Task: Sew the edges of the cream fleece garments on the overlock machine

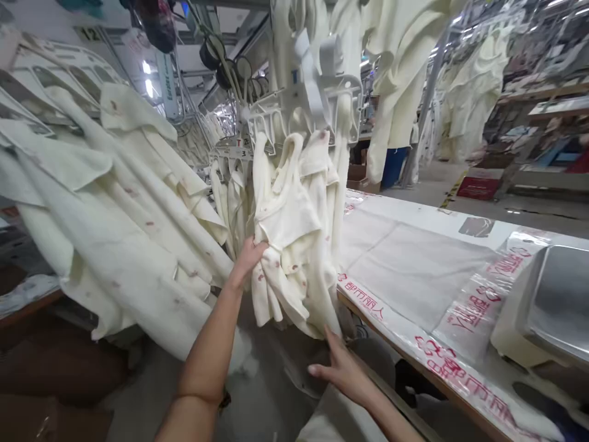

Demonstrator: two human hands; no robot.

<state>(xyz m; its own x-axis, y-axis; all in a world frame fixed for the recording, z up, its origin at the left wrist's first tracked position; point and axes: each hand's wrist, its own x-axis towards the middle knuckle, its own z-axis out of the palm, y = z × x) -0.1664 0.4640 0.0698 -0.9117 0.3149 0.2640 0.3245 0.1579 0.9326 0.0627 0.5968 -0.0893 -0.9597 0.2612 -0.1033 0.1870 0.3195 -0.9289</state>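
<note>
A bunch of cream fleece garments (289,245) with small red marks hangs from a white plastic clip hanger (299,113). My left hand (248,258) grips the bunch at its left edge. Just below the hanging hems, my right hand (343,368) is open, with fingers spread and nothing in them. It sits close to the cloth, and I cannot tell whether it touches. A larger mass of similar cream garments (119,227) slants in from the left beside my left forearm.
On the right is a long work table (414,270) covered in white sheeting and clear plastic with red print. A grey metal-topped appliance (556,301) stands on it. More cream garments hang behind, with shelves and boxes at the back right.
</note>
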